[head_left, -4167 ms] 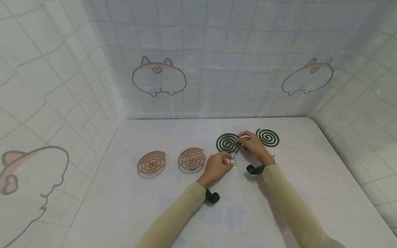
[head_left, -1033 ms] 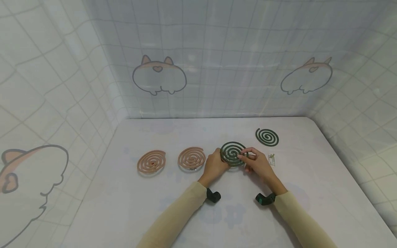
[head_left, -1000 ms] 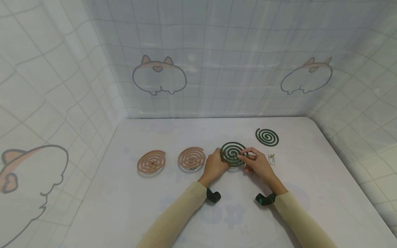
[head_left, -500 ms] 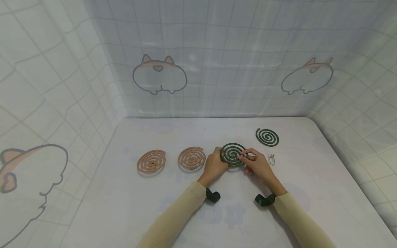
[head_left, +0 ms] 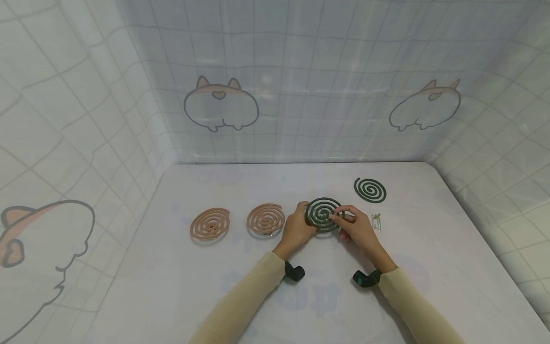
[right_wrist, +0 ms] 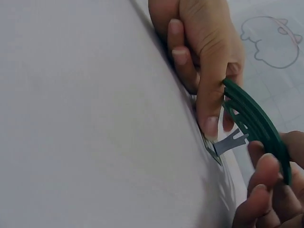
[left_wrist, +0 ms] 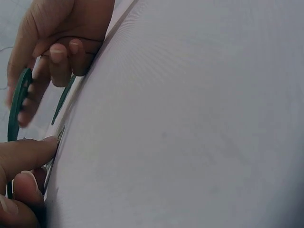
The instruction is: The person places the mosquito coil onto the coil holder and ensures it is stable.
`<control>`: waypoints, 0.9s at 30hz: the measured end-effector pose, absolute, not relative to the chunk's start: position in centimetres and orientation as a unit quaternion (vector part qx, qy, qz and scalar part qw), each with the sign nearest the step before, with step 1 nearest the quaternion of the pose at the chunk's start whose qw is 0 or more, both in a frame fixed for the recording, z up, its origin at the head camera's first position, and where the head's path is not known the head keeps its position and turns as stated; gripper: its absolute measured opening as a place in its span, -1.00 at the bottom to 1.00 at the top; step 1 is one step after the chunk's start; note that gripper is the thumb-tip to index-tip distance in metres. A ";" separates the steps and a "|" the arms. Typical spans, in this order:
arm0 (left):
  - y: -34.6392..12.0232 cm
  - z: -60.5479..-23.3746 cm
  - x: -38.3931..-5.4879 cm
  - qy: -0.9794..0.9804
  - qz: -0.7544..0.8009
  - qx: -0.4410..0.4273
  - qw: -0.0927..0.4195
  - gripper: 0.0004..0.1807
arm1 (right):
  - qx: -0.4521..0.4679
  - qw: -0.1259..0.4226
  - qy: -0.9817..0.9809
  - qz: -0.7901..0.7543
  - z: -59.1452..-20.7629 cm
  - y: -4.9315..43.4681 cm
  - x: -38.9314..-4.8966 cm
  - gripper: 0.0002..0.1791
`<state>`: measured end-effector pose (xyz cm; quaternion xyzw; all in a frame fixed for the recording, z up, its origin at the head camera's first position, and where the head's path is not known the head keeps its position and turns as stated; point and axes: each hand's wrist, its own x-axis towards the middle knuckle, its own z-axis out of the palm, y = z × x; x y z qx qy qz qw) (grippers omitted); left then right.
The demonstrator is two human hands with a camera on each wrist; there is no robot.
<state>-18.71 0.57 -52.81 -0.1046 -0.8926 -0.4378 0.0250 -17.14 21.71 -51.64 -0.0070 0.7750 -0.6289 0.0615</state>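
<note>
A green mosquito coil (head_left: 323,214) is pinched at its right side by my right hand (head_left: 360,233), thumb and index finger near the middle rings. Below the coil, my left hand (head_left: 296,226) pinches the flat base of a small metal coil stand down on the table. In the right wrist view the stand's forked upright (right_wrist: 230,144) rises from the base, its prongs right at the coil's (right_wrist: 259,126) underside. The coil hides the stand in the head view. From the left wrist side, the left fingers (left_wrist: 26,159) sit at the stand's thin edge.
A second green coil (head_left: 370,190) lies flat at the back right, with another metal stand (head_left: 376,221) in front of it. Two brown coils (head_left: 209,224) (head_left: 265,220) stand raised on the left. Printed cloth walls border the white table (head_left: 326,315).
Since the earliest frame, my right hand has brought the green coil from behind the stand to over it, while the left hand keeps the stand. Over the last second the coil shifts only slightly.
</note>
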 end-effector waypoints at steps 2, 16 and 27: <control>0.5 -52.7 -18.6 -0.889 -0.445 -0.105 0.022 -0.27 | 0.005 0.064 0.763 -0.643 -51.6 21.8 -17.0 -0.47; 0.6 -52.3 -19.0 -0.890 -0.447 -0.087 -0.004 -0.80 | 0.064 0.095 0.708 -0.696 -51.1 21.6 -16.3 -0.48; 0.4 -51.6 -19.0 -0.849 -0.517 -0.057 -0.087 -0.81 | 0.046 0.138 0.744 -0.652 -50.7 21.4 -16.5 -0.50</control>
